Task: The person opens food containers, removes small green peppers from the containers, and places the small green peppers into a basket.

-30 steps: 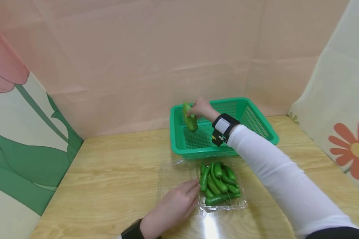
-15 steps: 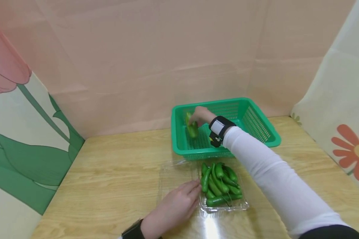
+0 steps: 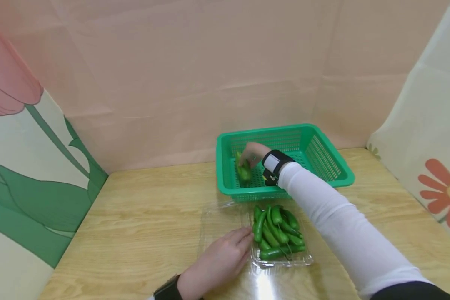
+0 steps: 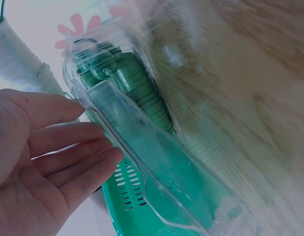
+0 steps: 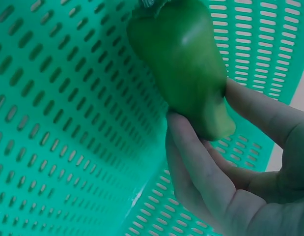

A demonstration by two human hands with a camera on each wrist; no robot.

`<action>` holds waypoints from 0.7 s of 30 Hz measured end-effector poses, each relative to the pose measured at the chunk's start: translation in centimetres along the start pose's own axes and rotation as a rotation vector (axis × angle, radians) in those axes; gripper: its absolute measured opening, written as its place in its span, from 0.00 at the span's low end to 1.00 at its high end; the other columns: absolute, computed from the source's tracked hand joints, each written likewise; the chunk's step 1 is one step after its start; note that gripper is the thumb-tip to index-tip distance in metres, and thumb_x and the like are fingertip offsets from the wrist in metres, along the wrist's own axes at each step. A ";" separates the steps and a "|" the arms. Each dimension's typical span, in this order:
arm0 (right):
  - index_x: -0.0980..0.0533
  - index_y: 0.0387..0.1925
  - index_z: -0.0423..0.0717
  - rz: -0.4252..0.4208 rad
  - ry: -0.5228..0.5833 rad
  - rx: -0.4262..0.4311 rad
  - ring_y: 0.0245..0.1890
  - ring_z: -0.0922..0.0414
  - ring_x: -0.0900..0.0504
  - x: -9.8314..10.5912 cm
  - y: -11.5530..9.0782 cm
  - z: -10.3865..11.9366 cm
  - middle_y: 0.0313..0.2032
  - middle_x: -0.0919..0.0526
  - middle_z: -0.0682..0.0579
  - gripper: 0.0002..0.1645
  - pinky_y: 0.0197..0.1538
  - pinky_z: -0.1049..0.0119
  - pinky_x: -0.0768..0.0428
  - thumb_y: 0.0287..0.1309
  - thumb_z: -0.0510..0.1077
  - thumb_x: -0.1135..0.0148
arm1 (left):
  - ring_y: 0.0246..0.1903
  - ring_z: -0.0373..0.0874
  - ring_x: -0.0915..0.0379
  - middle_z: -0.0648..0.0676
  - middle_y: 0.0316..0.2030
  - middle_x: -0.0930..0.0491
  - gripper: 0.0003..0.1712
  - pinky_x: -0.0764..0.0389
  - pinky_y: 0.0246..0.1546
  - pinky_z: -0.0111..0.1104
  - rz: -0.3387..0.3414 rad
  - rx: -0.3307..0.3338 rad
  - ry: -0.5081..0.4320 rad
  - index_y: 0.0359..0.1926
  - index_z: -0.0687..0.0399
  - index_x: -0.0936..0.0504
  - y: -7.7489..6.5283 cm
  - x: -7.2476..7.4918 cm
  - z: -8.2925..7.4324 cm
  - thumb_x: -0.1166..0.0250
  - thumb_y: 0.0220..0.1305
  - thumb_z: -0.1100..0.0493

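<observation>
Nearest, can see one left hand (image 3: 223, 256), with one black band (image 3: 168, 289) at its wrist and nearly straight fingers lying close together. Touches the side of one clear tub (image 3: 285, 263) with those fingertips. Just beyond the left hand, and partly covered by it in the head view, can make out one clear lid (image 3: 219, 223) beside the tub. In the tub, to the right of the left fingertips, count roughly eleven green chillies (image 3: 273, 231), piled across one another; cannot give an exact number because of the overlap

Well to the right of the left hand, can follow one white sleeve (image 3: 330, 216) forward to one dark strap (image 3: 275, 161) behind one right hand (image 3: 253, 153). Pinches one green pepper (image 5: 186, 54) there between thumb and fingers, by its narrow end, with the stem end tilted away from the palm. Holds it inside one green basket (image 3: 258, 193), beyond the tub and the left hand; cannot tell about contact with the slotted floor

Around and below both hands, find one wooden table (image 3: 146, 216). Farther than either hand, see one pink sheet (image 3: 195, 75), then one printed tulip (image 3: 11, 75) far to the left of the left hand and one red flower (image 3: 448, 193) far to the right of the right hand
</observation>
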State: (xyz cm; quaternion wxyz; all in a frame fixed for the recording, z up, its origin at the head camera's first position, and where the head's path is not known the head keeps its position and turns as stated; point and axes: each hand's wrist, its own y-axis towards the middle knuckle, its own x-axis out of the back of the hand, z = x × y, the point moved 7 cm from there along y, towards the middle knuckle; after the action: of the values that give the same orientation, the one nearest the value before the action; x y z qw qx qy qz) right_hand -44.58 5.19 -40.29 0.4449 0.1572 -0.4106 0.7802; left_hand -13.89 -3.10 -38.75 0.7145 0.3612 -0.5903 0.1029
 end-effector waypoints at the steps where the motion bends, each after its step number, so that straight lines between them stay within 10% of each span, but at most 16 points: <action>1: 0.32 0.55 0.27 0.008 -0.001 -0.005 0.54 0.42 0.23 -0.1 0.1 -0.1 0.58 0.29 0.31 0.29 0.54 0.59 0.17 0.56 0.40 0.36 | 0.53 0.46 0.24 0.58 0.53 0.22 0.19 0.22 0.57 0.30 0.002 0.001 -0.001 0.52 0.63 0.21 0.0 0.0 0.0 0.40 0.63 0.58; 21: 0.38 0.62 0.30 0.147 0.095 -0.099 0.44 0.42 0.16 -1.2 0.7 -2.3 0.58 0.30 0.28 0.34 0.45 0.58 0.14 0.59 0.42 0.38 | 0.54 0.45 0.24 0.58 0.53 0.22 0.19 0.23 0.57 0.30 0.009 -0.013 0.008 0.53 0.63 0.21 0.2 -0.4 -0.1 0.41 0.65 0.57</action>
State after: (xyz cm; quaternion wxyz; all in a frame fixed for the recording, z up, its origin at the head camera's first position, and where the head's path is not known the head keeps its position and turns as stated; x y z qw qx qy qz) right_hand -44.24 6.09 -42.81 0.4128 0.0675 -0.4375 0.7960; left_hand -14.03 -2.81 -39.03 0.7186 0.3538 -0.5897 0.1038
